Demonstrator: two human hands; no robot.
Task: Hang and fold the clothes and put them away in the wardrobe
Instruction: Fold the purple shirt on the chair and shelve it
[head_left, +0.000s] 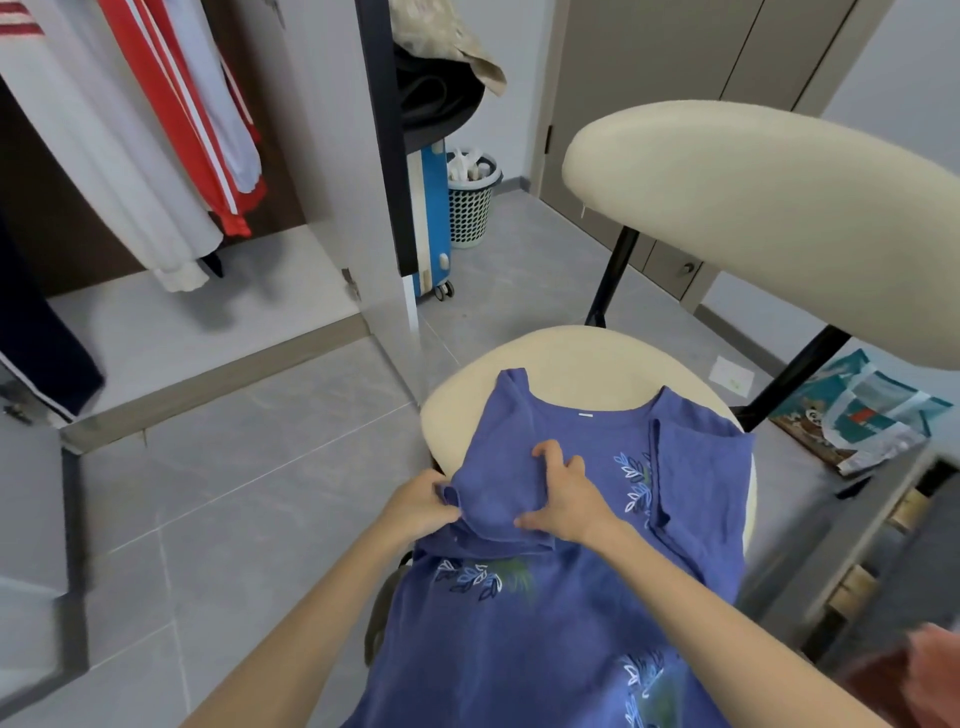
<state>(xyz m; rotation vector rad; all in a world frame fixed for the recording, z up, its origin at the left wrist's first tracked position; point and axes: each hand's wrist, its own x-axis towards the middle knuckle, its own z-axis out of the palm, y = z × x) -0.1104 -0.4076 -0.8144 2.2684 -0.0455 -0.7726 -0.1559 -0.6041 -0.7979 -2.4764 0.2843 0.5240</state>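
The open wardrobe (208, 322) stands at the left with a red-and-white garment (171, 104) hanging inside. Beside it, the cream chair (571, 358) carries the blue leaf-print top (545, 623), spread across its seat with one sleeve folded inward. The right hand (566, 499) grips that fold with bent fingers and thumb. The left hand (421, 506) pinches its edge.
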